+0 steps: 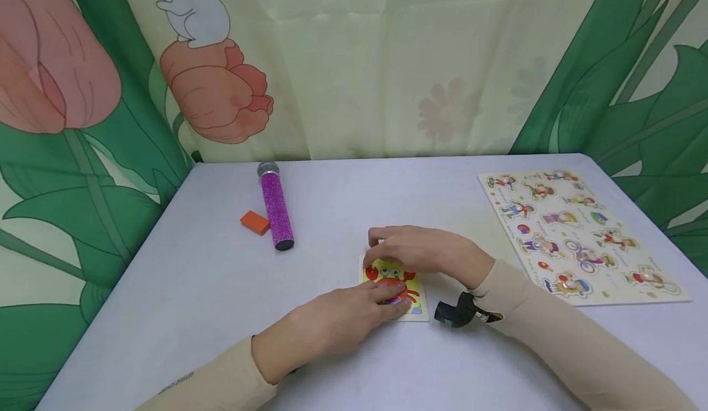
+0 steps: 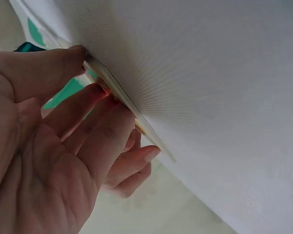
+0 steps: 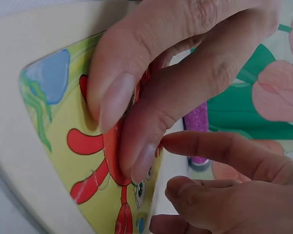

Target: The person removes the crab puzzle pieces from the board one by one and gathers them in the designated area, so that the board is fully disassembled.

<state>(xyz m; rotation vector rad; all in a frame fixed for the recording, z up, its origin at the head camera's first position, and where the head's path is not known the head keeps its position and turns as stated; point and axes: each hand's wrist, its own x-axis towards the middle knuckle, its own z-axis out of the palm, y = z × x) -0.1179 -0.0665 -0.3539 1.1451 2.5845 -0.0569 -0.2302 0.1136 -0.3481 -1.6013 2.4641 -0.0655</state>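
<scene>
A small crab picture puzzle (image 1: 415, 308), yellow and red inside a pale border, lies flat on the table. My left hand (image 1: 345, 316) comes from the near left, its fingertips pressing on the red crab. In the right wrist view two of those fingers (image 3: 141, 105) rest across the crab's body. My right hand (image 1: 423, 251) arches over the far edge of the puzzle, fingertips at its far left corner. The left wrist view shows my left palm (image 2: 49, 170) close up beside the thin edge of the puzzle (image 2: 151, 141).
A glittery purple microphone (image 1: 276, 205) lies at the back left, with an orange block (image 1: 255, 222) beside it. On the right is a large board of colourful pictured pieces (image 1: 558, 230). A patterned cloth (image 1: 376, 61) hangs behind the white table (image 1: 210, 288).
</scene>
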